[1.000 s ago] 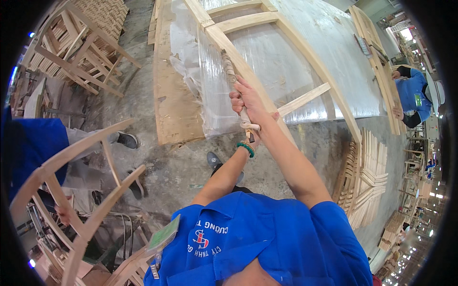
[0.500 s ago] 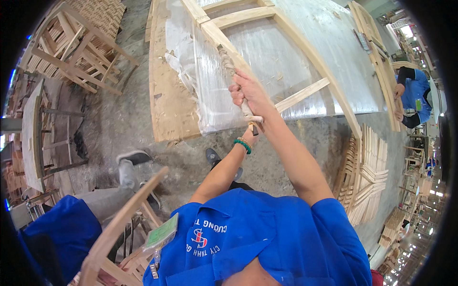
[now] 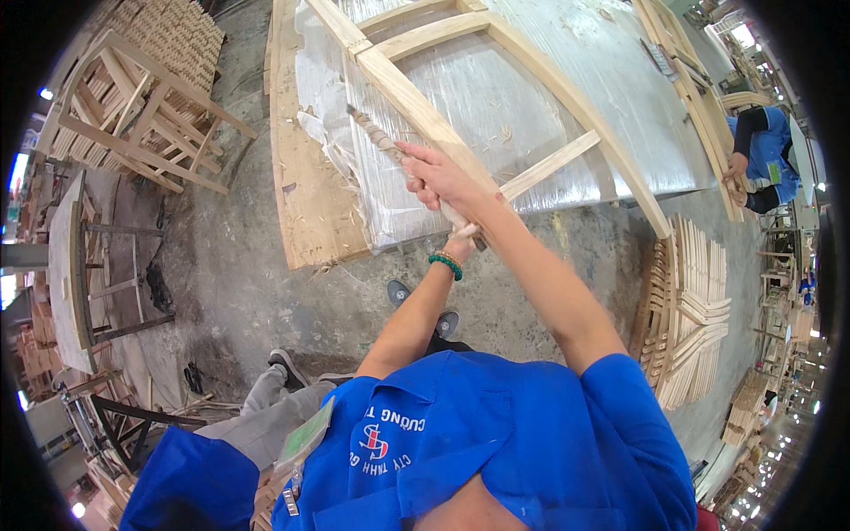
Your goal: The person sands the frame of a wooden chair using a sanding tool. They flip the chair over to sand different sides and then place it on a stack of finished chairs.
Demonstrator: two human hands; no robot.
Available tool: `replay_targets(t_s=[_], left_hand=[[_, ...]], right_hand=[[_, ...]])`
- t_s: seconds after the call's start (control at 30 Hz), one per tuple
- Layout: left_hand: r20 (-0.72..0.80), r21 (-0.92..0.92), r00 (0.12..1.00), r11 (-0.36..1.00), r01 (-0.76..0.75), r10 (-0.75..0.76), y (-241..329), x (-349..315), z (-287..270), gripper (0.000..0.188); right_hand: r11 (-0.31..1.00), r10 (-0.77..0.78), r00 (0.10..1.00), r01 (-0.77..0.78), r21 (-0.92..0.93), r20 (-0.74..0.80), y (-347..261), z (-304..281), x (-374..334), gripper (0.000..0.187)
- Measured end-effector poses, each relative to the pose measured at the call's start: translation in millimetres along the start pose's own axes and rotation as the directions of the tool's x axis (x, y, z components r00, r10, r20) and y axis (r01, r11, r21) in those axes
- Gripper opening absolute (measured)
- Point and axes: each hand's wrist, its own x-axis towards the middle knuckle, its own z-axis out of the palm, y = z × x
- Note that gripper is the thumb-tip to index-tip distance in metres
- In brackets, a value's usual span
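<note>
My right hand (image 3: 436,179) is wrapped round a long rod-like tool bound in pale cloth strip (image 3: 379,136). The tool's dark far tip points up and left, over the table beside the frame. My left hand (image 3: 459,249), below a green bead bracelet, is closed at the tool's near end, partly hidden by the cloth and my right wrist. A pale wooden frame (image 3: 403,88), with curved rails and a crosspiece, lies on the film-covered table (image 3: 478,75). Its long left rail runs just beyond my right hand, and my right forearm covers part of that rail's near end.
Stacked curved wooden parts (image 3: 691,314) stand on the floor at right. Chair-like wooden frames (image 3: 146,111) lean at far left, near a workbench (image 3: 69,265). A person in blue (image 3: 199,478) is close at lower left; another (image 3: 766,159) works at far right.
The tool's far tip has swung left, and my right hand has shifted slightly left with it. At lower left, the nearby person has moved right, and the curved wooden piece there has mostly left view.
</note>
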Motion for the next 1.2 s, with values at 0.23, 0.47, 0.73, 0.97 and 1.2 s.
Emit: replay_targets(t_s=[0.23,0.47,0.73,0.97,1.2], left_hand=[[0.008,0.092,0.999,0.995,0.04,-0.041,5.1,-11.0,-9.5,0.02],[0.01,0.11,0.997,0.991,0.079,-0.081,2.7,-14.2,-10.1,0.021],[0.012,0.138,0.993,0.984,0.113,-0.116,-1.1,-20.2,-15.2,0.023],[0.016,0.144,0.994,0.984,0.108,-0.112,8.1,-16.9,-11.6,0.025],[-0.001,0.16,0.993,0.98,0.115,-0.116,16.8,-17.7,-13.6,0.027]], right_hand=[[0.915,-0.036,0.987,0.096,0.391,-0.158,-9.6,6.0,-3.5,0.059],[0.811,-0.006,0.988,0.097,0.577,-0.157,-7.6,17.5,13.2,0.059],[0.8,-0.003,0.99,0.088,0.594,-0.143,-13.3,12.8,18.3,0.065],[0.895,-0.025,0.972,0.126,0.428,-0.235,-5.7,15.6,26.0,0.064],[0.904,-0.025,0.982,0.101,0.415,-0.185,12.2,12.7,8.8,0.065]])
